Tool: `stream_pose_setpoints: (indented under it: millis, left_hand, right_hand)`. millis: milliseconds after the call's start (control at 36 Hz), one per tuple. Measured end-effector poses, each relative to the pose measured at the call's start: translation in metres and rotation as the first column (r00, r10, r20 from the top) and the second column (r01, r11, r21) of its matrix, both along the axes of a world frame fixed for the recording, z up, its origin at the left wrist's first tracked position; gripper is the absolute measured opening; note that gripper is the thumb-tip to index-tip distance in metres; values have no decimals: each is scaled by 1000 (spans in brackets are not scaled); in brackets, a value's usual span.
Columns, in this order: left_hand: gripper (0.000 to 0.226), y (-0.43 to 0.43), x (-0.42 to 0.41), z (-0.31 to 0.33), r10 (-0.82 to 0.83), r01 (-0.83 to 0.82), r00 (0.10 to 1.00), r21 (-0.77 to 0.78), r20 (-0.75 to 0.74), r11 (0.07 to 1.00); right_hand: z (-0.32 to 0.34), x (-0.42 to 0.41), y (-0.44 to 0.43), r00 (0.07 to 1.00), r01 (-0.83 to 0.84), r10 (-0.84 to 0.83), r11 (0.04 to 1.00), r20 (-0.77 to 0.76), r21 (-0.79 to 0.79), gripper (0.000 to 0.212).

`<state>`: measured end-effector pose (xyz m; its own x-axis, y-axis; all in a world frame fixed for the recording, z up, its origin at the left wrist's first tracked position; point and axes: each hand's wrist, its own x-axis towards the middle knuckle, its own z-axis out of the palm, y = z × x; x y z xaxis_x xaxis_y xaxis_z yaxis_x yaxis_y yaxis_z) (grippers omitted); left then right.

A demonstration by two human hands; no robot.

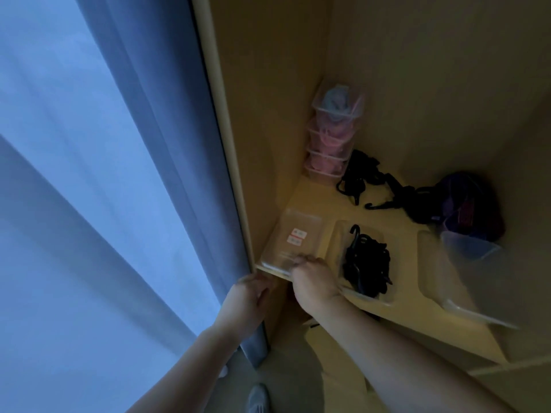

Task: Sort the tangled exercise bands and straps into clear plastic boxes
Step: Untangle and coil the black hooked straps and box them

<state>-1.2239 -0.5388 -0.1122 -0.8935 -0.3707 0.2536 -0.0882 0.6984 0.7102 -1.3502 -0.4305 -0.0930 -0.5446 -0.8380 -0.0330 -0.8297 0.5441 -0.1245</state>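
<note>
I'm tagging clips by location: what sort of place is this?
Probably a home closet or wardrobe: a wooden wardrobe shelf beside a blue curtain, holding stacked clear boxes of pink bands.

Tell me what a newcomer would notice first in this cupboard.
The big blue curtain fills the left, beside a wooden cupboard shelf. At the shelf's back left corner stands a stack of clear boxes holding pink bands, with loose black straps tangled beside it. At the front, the right hand grips the near edge of a clear labelled container, next to an open box holding a black bundle.
</note>
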Motion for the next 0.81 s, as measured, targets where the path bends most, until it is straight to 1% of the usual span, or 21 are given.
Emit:
stream_pose_setpoints:
  millis: [83,194,278,333,389,444,528,611,694,806]
  left_hand:
    - [33,-1,-1,-2,-5,5,1000,-22,29,1000]
    - [23,-4,-6,0,-2,3,999,-40,39,999]
    - [27,-6,-11,5,-17,17,1000,-32,-7,999]
    - [27,-6,-16,6,-18,18,1000,-37,-2,999]
    - [22,-8,-20,7,-7,7,1000,-50,13,999]
    - [22,-9,-24,9,-7,8,1000,-59,10,998]
    - [20,-9,-30,15,-27,27,1000,-66,-1,997]
    - [20,-5,-37,25,22,-24,998,-45,-52,999]
    - [14,2,-45,36,99,-97,994,53,-50,994]
    - [11,16,-63,57,115,-107,993,255,-16,961]
  right_hand:
    - [1,1,-2,1000,13,-13,1000,1,-25,34]
    - [7,-1,-2,998,56,-54,997,28,-53,34]
    - [13,-2,-3,996,82,-76,988,51,-134,31]
    - [14,-5,-5,995,93,-88,979,37,-182,29]
    - [15,-11,-4,996,87,-82,975,31,-203,33]
    - [17,-16,-2,996,87,-83,969,24,-230,39]
    - [28,-20,6,995,57,-82,934,-56,-352,31]
    - [42,-22,21,983,40,-107,918,-151,-394,31]
    - [45,-28,42,963,24,-133,907,-233,-420,25]
    - [39,-32,80,950,13,-124,933,-288,-359,22]
